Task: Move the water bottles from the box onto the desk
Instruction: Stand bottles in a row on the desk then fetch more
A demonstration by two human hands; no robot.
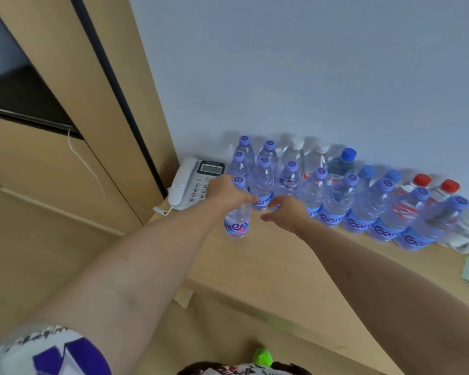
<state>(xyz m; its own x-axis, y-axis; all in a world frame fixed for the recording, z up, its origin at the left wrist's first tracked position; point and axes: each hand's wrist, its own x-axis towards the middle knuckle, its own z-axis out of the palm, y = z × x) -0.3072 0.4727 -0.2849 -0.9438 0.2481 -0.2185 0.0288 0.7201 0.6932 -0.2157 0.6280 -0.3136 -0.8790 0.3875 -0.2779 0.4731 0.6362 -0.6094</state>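
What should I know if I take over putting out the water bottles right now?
Left hand grips a purple-capped bottle near its neck, at the left end of the rows on the desk, by the phone.
Right hand is open, holding nothing, beside it.
Done: many bottles stand along the wall.
Left: let go of this one. The box is out of view, so check it for more.

Two bare forearms reach forward. The left hand [224, 192] grips a clear plastic purple-capped water bottle [237, 212] near its neck. The right hand [286, 212] hovers beside it, fingers loosely spread.
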